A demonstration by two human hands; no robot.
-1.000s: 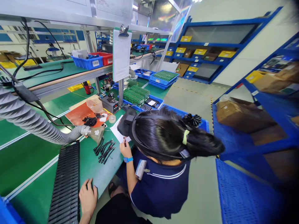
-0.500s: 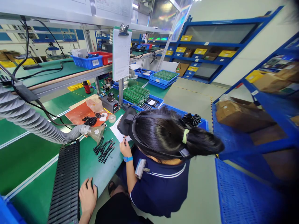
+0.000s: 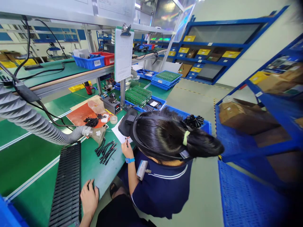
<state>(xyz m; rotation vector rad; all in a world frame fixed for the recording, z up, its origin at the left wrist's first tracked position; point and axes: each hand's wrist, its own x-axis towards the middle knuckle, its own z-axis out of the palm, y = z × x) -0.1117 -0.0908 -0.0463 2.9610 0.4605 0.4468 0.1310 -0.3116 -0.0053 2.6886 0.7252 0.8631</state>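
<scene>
Own body, head camera: only my left hand (image 3: 88,197) shows.

Hand bare, fingers and thumb all uncovered, nails too small to make out. Wrist bare, and the short length of forearm (image 3: 83,220) down to the bottom edge of view bare as well. Rest of me is out of frame.

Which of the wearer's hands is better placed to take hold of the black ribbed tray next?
Left, probably. The left hand lies open on the bench edge, right beside the black ribbed tray and apparently touching its side. The right hand is out of view.
</scene>
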